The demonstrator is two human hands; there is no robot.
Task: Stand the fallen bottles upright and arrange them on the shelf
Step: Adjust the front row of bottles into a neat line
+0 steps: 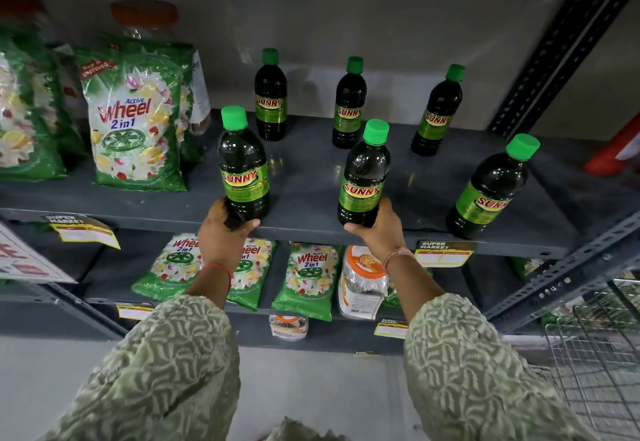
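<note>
Several dark bottles with green caps and "SUNNY" labels stand upright on the grey metal shelf (311,177). Three form a back row: back-left bottle (270,94), back-middle bottle (349,103), back-right bottle (438,111). Three stand near the front edge. My left hand (221,233) grips the base of the front-left bottle (244,163). My right hand (381,229) holds the base of the front-middle bottle (365,172). The front-right bottle (491,188) stands free and looks tilted by the wide lens.
Green "Wheel" detergent bags (133,122) stand left of the bottles, with a clear orange-lidded jar (145,18) behind. The lower shelf holds more detergent bags (308,281) and a plastic jar (362,285). A wire basket (599,347) is at the right, beside the perforated upright (561,49).
</note>
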